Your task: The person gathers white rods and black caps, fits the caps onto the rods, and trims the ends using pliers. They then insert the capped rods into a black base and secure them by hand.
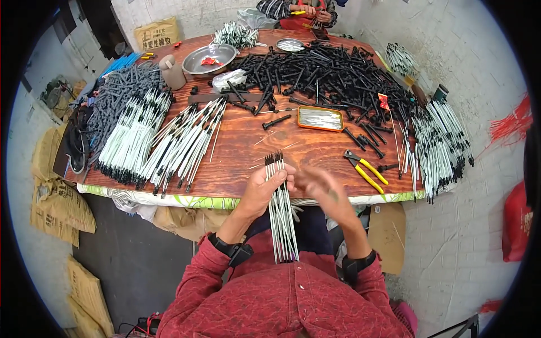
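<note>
My left hand [264,188] is closed around a bundle of thin white rods with black tips [283,225]. The bundle stands nearly upright against my lap, its black ends just above my thumb. Beside it on the right, my right hand [324,191] is smeared by motion, so its fingers cannot be made out clearly. On the wooden table [242,146], yellow-handled pliers [366,170] lie to the right of that hand. Ahead of both hands is a rectangular tin [320,119] full of thin silvery pins.
White rods lie in piles at left [132,135] and right [442,146]. Black plastic stakes [338,73] heap across the back, grey parts [115,93] at far left. A metal bowl [209,59] stands behind. Across the table sits a person [301,14] holding something yellow.
</note>
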Demonstrator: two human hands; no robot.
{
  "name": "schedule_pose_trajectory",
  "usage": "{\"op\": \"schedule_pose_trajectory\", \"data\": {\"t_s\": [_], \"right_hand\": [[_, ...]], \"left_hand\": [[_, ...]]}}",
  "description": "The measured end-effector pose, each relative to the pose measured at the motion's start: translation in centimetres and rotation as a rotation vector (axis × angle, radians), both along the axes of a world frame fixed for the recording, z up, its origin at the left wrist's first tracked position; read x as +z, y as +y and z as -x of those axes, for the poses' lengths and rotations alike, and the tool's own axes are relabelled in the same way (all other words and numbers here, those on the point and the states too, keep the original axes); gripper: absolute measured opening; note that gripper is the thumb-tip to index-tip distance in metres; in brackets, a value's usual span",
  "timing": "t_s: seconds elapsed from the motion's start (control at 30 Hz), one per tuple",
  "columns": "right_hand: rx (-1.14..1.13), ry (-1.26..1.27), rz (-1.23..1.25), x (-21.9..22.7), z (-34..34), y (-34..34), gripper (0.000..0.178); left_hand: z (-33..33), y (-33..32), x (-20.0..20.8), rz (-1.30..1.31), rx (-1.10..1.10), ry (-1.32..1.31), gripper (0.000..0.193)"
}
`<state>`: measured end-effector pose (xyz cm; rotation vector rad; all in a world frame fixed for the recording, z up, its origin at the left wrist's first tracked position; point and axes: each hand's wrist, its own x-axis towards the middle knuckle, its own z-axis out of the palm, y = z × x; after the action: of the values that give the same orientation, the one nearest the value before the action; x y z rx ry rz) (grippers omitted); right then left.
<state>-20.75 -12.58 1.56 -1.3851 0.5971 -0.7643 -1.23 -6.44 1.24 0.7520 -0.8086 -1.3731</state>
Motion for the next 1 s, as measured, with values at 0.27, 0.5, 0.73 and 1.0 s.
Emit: {"op": "schedule_pose_trajectory", "data": {"t_s": [0.27, 0.5, 0.73, 1.0], "right_hand": [[-0.097, -0.020, 0.020, 3.0, -2.6, -4.2, 0.027], [-0.054, -0.112, -0.112, 3.1, -3.8, -4.0, 0.018], [-0.006, -0.156, -0.120, 2.6, -3.3, -4.0, 0.027], [0.211, -0.011, 0.383, -3.5, -3.5, 1.5, 0.050]], "left_hand": [[0.8, -0.6, 0.4, 0.003, -0.077, -0.102, 0.027], [0.7, -0.8, 0.3, -0.035, -0.099, -0.126, 0.026], [0.7, -1.6, 0.0, -0.015, -0.120, -0.116, 0.024], [0.4, -2.0, 1.7, 0.234, -0.022, 0.013, 0.020]]}}
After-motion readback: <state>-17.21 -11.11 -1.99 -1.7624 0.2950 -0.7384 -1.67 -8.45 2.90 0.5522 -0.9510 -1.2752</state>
